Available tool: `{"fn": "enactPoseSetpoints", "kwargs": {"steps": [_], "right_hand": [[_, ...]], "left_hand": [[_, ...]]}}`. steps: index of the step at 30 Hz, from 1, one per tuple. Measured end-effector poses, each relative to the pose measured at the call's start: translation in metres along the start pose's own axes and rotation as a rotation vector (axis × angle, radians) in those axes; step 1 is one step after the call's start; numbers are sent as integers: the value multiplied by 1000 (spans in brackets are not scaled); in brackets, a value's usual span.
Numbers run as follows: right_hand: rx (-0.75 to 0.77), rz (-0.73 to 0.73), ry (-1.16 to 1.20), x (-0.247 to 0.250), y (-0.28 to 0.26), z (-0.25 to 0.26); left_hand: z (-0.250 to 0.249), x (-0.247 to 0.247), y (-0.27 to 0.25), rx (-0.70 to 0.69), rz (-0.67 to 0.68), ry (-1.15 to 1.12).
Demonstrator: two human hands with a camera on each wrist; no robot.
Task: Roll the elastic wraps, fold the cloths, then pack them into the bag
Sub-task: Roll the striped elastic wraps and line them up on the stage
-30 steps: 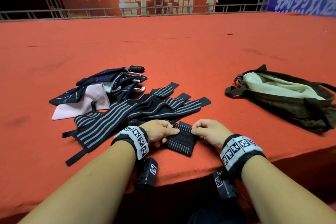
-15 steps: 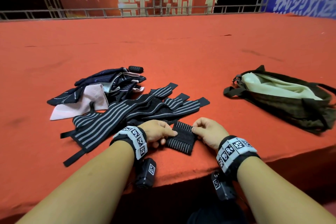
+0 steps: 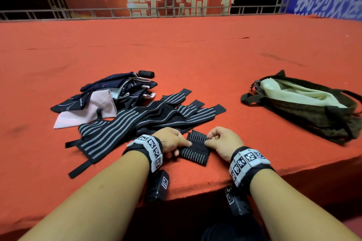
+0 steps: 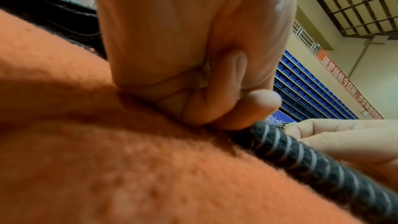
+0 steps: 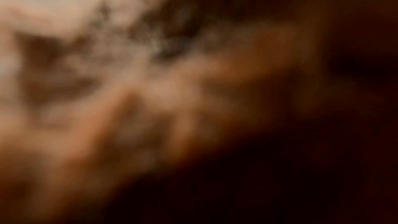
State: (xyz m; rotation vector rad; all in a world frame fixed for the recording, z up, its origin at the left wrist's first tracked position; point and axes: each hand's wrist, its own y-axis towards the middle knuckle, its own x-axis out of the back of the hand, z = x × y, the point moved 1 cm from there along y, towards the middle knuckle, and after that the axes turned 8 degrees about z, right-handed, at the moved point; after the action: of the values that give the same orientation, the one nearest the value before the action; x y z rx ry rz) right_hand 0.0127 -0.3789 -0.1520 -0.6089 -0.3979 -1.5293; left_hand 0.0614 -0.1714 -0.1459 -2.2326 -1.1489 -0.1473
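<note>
Near the table's front edge (image 3: 195,186), my left hand (image 3: 172,141) and right hand (image 3: 223,141) pinch the two ends of one wrap (image 3: 195,150) between thumb and fingertips. Since a second ago the flat piece between them has grown shorter and the hands have drawn closer, so I judge the roll is well started but not finished. The right wrist view is too blurred to show that grip. Left of this wrap and behind it lies the pile of loose wraps (image 3: 137,121), with the cloths (image 3: 109,94) beyond; one rolled wrap (image 3: 146,73) sits behind the cloths. The bag (image 3: 313,115) lies well apart to the right, mouth open, with bare table between.
</note>
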Motion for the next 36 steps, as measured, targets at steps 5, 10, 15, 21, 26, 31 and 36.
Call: {"fn": "enactPoseSetpoints", "kwargs": {"steps": [5,10,15,21,26,31,36], "right_hand": [[8,1,-26,0,0,1],[24,26,-25,1,-1,0],[-3,38,-27,3,0,-1],[40,61,-53,7,-2,1],[8,86,-53,6,-1,-1],[4,144,-44,9,-2,0],[-8,146,4,10,-3,2]], "left_hand": [[-5,-2,0,2,-29,122],[-7,-2,-4,-6,-29,162],[-14,-4,-14,-108,-68,238],[-33,5,-35,-270,125,460],[-35,-5,-37,-291,126,899],[-42,-7,-33,-385,64,976],[-45,5,-24,-328,86,726]]}}
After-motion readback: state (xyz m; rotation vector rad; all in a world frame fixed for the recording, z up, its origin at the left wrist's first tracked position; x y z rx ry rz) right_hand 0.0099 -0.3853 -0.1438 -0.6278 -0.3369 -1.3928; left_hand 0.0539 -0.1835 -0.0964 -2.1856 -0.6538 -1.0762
